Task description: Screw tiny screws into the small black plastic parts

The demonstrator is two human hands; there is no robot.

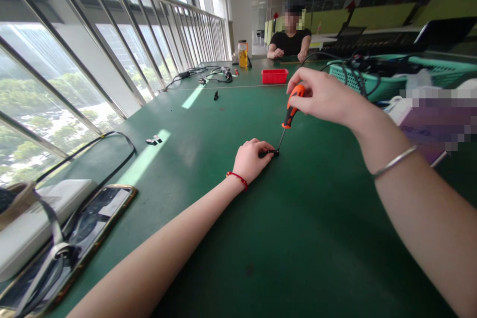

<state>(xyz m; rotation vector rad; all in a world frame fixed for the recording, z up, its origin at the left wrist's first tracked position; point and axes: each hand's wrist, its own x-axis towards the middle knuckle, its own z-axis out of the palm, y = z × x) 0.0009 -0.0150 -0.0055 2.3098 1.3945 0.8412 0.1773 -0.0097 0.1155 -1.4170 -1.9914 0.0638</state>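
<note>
My right hand (316, 92) grips the orange and black handle of a screwdriver (293, 107), which leans with its shaft pointing down and left. The screwdriver's tip meets the end of a small black part (276, 152) on the green tabletop. With fingers closed on that part, my left hand (251, 159) holds it against the surface. Most of the small part is hidden under the fingers, so its kind cannot be made out.
A phone (100, 218) and a white box-shaped device (48, 213) with cables lie at the near left. Small metal-and-black pieces (154, 140) sit left of centre. Farther back are a red tray (275, 76), a bottle (243, 54) and a green basket (387, 84). A person (290, 39) sits at the far end.
</note>
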